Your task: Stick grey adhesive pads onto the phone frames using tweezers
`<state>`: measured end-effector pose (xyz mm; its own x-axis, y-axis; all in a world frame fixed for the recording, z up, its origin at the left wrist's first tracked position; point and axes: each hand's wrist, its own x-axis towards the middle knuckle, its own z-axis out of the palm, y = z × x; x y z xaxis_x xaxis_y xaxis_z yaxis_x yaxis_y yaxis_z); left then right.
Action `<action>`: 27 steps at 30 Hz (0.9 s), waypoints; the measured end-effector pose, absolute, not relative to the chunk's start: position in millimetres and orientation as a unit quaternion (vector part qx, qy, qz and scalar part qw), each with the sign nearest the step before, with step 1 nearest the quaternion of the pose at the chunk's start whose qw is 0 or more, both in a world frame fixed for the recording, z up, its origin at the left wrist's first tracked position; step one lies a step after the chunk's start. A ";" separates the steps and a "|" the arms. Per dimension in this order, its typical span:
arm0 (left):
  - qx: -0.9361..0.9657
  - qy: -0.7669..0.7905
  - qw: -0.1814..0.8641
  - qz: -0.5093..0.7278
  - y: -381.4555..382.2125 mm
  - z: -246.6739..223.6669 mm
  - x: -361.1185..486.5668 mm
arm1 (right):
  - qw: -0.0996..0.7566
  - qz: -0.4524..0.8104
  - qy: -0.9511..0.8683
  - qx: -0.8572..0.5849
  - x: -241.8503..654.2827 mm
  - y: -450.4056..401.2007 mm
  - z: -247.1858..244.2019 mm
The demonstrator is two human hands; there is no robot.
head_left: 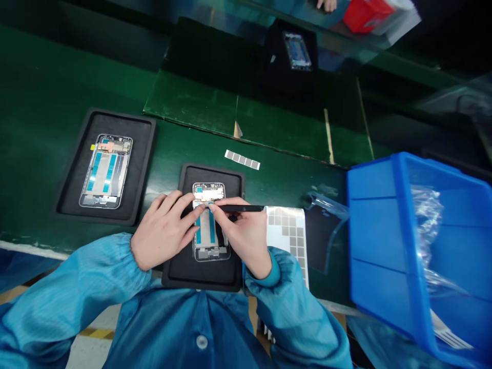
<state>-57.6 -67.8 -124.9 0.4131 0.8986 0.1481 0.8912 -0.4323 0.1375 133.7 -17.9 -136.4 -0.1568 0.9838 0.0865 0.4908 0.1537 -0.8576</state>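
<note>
An opened phone [207, 238] lies in a black tray [192, 277] in front of me. My left hand [165, 228] rests over the phone's left edge, fingers spread, with a fingertip touching its upper middle. In my right hand [246, 233] is a black pen-like tool [244, 208], which points left over the phone. The thumb and fingertips of that hand meet near my left fingertip at the phone's upper middle. Whatever lies under the touching fingertips is hidden.
Another opened phone [105, 171] sits in a black tray [142, 169] at left. A strip of grey squares [242, 159] lies behind my tray, a sticker sheet [294, 230] to its right. A blue bin [380, 230] holds clear plastic. Across the bench are a third phone [298, 51] and another person's hand.
</note>
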 end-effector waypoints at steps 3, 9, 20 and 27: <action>0.847 0.524 0.023 0.085 -66.0 -123.4 -57.8 | 0.362 0.335 -0.671 -0.554 135.7 -21.1 -131.2; 0.861 0.500 0.049 0.076 -61.3 -121.6 -56.0 | 0.399 0.354 -0.623 -0.572 153.3 -36.6 -123.8; 0.883 0.458 0.077 0.070 -52.2 -122.2 -75.4 | 0.414 0.445 -0.554 -0.569 169.1 -76.8 -130.4; 0.868 0.491 0.035 0.071 -62.6 -125.5 -69.5 | 0.423 0.456 -0.558 -0.549 170.5 -78.9 -139.6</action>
